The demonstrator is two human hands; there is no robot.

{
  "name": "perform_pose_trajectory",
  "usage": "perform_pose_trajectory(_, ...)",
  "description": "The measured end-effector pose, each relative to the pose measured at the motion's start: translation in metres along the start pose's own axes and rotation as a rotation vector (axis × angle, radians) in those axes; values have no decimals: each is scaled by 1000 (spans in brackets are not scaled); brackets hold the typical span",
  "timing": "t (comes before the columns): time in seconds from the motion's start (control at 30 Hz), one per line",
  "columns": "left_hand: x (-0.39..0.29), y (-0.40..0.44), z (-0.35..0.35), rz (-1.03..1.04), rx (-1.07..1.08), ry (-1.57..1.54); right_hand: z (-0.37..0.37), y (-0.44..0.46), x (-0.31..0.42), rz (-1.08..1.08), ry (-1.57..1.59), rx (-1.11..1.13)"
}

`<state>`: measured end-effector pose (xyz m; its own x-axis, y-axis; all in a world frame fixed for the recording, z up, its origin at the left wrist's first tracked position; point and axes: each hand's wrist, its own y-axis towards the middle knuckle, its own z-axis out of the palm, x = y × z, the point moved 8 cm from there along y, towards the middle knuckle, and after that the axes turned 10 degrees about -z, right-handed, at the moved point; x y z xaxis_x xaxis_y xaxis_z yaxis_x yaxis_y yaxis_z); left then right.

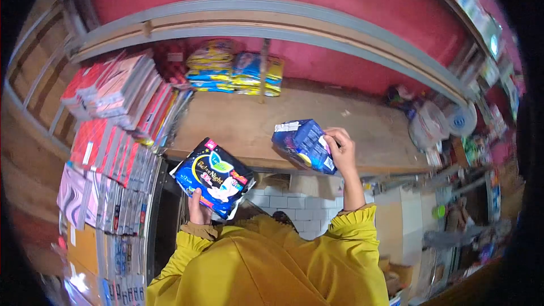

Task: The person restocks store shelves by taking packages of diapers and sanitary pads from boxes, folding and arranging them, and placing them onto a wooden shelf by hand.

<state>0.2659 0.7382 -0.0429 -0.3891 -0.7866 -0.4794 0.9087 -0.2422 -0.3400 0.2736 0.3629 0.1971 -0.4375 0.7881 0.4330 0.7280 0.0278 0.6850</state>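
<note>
My left hand (pixel 198 208) is closed on the lower edge of a dark blue and black pack of sanitary pads (pixel 215 175), its printed front facing up with a moon and "Relax Night" on it. My right hand (pixel 341 148) grips the right end of a second, blue pack of sanitary pads (pixel 304 143), which is tilted over the front part of a wooden shelf (pixel 226 116). Whether that second pack touches the board I cannot tell. The fingers of my left hand are mostly hidden beneath the first pack.
Yellow and blue packets (pixel 232 71) are stacked at the back of the shelf. Tall piles of books (pixel 107 147) stand on the left. A metal shelf beam (pixel 272 17) crosses above. Clear plastic tubs (pixel 429 124) are at the right, and tiled floor (pixel 303 207) shows below.
</note>
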Motion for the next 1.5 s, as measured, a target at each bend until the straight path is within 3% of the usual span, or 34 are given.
perform_pose_trajectory(0.17, 16, -9, -15, 65, -122, -107, 71, 34, -3, -370, -266, 181)
perform_pose_trajectory(0.27, 16, 4, -20, 117, -128, -177, 149, -6, -35, -645, -414, 422)
perform_pose_trajectory(0.33, 24, 9, -17, 178, -178, -224, 168, -26, -54, -670, -377, 496)
perform_pose_trajectory(0.43, 66, 20, -21, 192, -267, -265, 133, -44, -114, -375, -293, 420)
perform_pose_trajectory(0.53, 78, 4, -5, 190, -317, -271, 106, -34, -137, -186, -20, 299)
perform_pose_trajectory(0.57, 83, 3, -5, 220, -327, -279, 100, -33, -145, -179, -60, 265)
perform_pose_trajectory(0.67, 118, 28, -26, 148, -330, -318, 85, -60, -202, 179, 28, 251)
perform_pose_trajectory(0.8, 107, 32, -20, 171, -354, -241, 126, -103, -264, 602, 299, 428)
perform_pose_trajectory(0.9, 110, 55, -39, 102, -315, -254, 129, -132, -248, 858, 212, 453)
perform_pose_trajectory(1.0, 100, 55, -34, 149, -327, -258, 145, -141, -248, 972, 291, 495)
perform_pose_trajectory(1.1, 98, 62, -42, 169, -344, -185, 167, -142, -238, 967, 553, 429)
perform_pose_trajectory(1.2, 96, 79, -62, 173, -330, -188, 198, -144, -272, 632, 581, 386)
perform_pose_trajectory(1.3, 63, 81, -54, 189, -326, -207, 211, -74, -212, 384, 372, 345)
perform_pose_trajectory(1.5, -4, 104, -84, 203, -275, -232, 315, 17, -206, 601, 508, 350)
